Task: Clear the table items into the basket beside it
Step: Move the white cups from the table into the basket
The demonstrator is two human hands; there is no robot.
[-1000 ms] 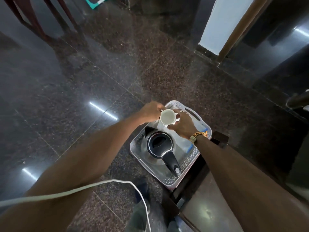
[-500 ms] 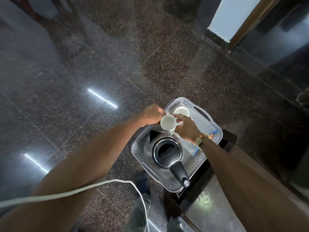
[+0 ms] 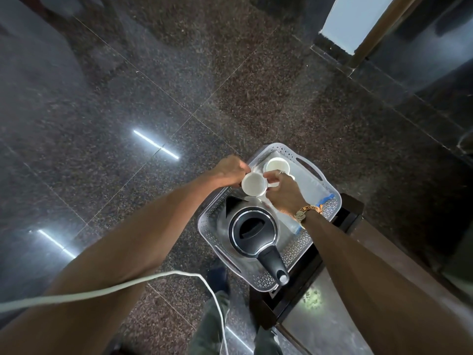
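A white perforated basket [image 3: 258, 275] sits on the floor beside the dark table [image 3: 330, 326]. Inside it stands a black and steel electric kettle [image 3: 252, 230], with a white cup [image 3: 276, 165] at the far end and a clear bag with a blue strip [image 3: 311, 187] along the right side. Both hands hold a second white cup [image 3: 253, 184] above the basket's far half. My left hand [image 3: 230, 170] pinches its left rim, and my right hand [image 3: 284, 192] grips its right side.
Dark speckled granite floor [image 3: 153, 98] surrounds the basket, with light reflections. A white cable [image 3: 128, 285] crosses over my left forearm. A white wall corner with a wooden frame [image 3: 358, 24] stands at the upper right. My legs and a shoe [image 3: 217, 278] are below.
The view has shifted so the basket's far end shows, revealing the first cup resting inside. Both hands stay on the second cup, which has dropped slightly toward the basket.
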